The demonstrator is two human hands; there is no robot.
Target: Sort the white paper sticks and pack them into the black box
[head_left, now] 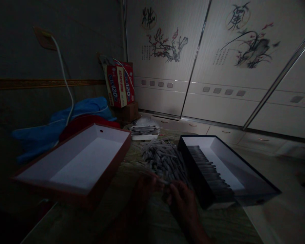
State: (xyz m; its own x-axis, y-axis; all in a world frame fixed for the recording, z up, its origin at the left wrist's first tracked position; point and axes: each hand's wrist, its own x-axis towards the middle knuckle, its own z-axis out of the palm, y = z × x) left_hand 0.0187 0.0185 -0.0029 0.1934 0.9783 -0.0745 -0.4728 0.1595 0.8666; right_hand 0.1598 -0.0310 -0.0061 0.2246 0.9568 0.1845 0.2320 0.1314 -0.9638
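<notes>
Both hands meet low in the middle, in front of a pile of thin grey sticks (165, 157). Between them is a slim pale stick (160, 180). My right hand (181, 200) pinches its right end with thumb and fingers. At its left end is my left hand (144, 186), dark and blurred, its fingers closed around something I cannot make out. To the right, a dark box (197, 176) with a white inside holds a row of similar sticks along its left side. A red box (109, 169) at the left shows a bare white inside.
Behind the pile stands a white tray (144, 137) of sticks with clear plastic. Blue cloth (83, 110) lies behind the red box. Red and white cartons (120, 84) are stacked in the corner. Sliding cabinet doors (167, 98) line the back. A white cable (63, 71) hangs at left.
</notes>
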